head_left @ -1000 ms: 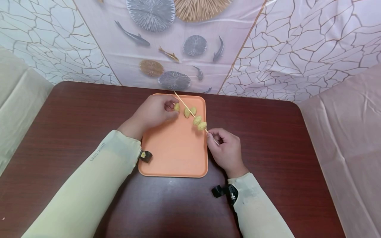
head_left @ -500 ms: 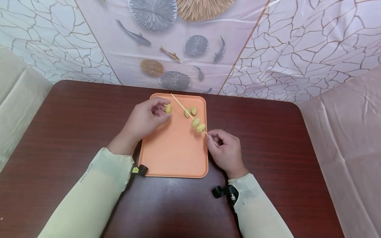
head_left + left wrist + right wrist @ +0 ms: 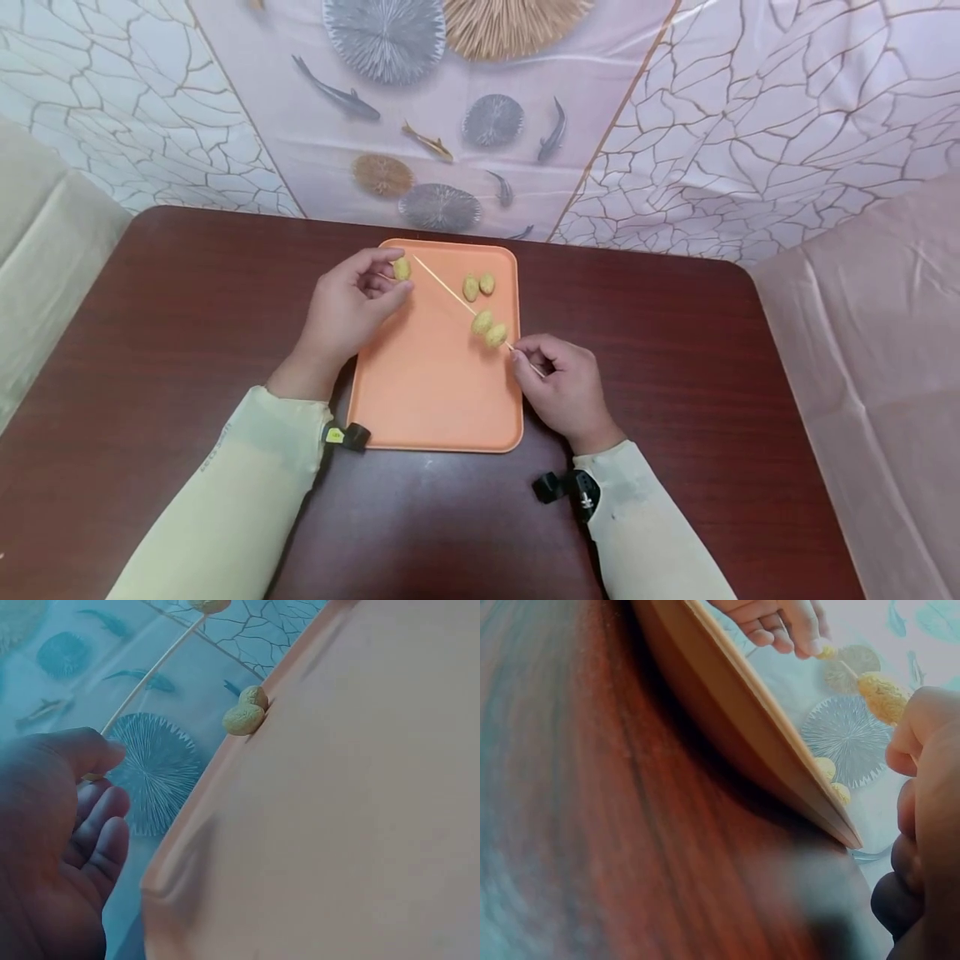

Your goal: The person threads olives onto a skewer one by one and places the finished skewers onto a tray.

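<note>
My left hand [image 3: 341, 304] pinches a yellow-green oval piece [image 3: 402, 267], wrinkled like a small fruit, over the tray's far left corner. Close by it is the tip of a thin wooden skewer [image 3: 444, 284]. Two like pieces are threaded on the skewer's lower part, a left one [image 3: 482, 322] and a right one [image 3: 497, 336]. The skewer's other end is gripped by my right hand [image 3: 562, 383], at the tray's right edge. In the left wrist view, the fingers mostly hide the pinched piece. Two loose oval pieces [image 3: 244, 719] lie side by side on the orange tray [image 3: 427, 392].
Beneath the tray is a dark red-brown wooden table [image 3: 660, 350]. A patterned cloth backdrop [image 3: 491, 167] hangs behind its far edge. Black wrist cameras sit on the left cuff [image 3: 356, 436] and the right cuff [image 3: 547, 487].
My left hand has drawn left across the tray with the pinched piece. The skewer's tip has swung left and lower after it, and my right hand has shifted slightly nearer and left.
</note>
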`<control>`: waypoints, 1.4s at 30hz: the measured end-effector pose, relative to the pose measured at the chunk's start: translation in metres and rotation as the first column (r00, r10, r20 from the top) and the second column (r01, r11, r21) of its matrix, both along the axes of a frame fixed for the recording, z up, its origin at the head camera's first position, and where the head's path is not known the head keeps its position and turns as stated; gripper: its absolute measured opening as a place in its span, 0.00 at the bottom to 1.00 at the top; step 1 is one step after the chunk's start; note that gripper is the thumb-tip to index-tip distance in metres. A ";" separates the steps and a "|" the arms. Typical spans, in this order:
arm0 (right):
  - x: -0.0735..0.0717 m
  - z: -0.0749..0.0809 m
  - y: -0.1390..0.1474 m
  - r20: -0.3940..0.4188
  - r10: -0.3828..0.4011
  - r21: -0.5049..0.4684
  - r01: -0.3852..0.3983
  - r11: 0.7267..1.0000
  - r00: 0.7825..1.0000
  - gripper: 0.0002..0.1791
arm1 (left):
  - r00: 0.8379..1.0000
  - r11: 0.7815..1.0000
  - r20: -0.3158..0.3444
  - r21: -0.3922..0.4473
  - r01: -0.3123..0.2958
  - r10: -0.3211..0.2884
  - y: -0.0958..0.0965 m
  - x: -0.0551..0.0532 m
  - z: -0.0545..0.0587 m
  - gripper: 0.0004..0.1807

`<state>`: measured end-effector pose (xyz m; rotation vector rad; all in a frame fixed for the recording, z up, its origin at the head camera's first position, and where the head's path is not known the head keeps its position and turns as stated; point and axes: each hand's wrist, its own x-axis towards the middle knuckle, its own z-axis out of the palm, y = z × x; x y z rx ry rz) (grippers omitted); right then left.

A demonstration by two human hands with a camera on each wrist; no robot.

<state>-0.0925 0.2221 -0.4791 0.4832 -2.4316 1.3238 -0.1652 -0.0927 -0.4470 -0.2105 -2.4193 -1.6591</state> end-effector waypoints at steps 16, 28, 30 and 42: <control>0.000 0.000 0.002 0.000 0.043 0.034 -0.043 0.999 0.999 0.04 | 0.998 0.998 -0.024 0.005 -0.058 0.058 -0.003 -0.005 -0.010 0.23; 0.000 0.000 0.002 0.028 0.056 0.067 -0.058 0.996 0.998 0.02 | 0.997 0.998 -0.039 0.003 -0.061 0.061 -0.003 -0.007 -0.016 0.22; -0.001 0.000 0.001 0.028 0.061 0.066 -0.062 0.996 0.998 0.02 | 0.997 0.998 -0.037 0.013 -0.061 0.062 -0.003 -0.006 -0.016 0.22; -0.001 0.000 0.000 0.035 0.064 0.054 -0.066 0.996 0.997 0.03 | 1.000 0.996 0.013 0.089 -0.028 0.027 -0.003 -0.005 -0.014 0.24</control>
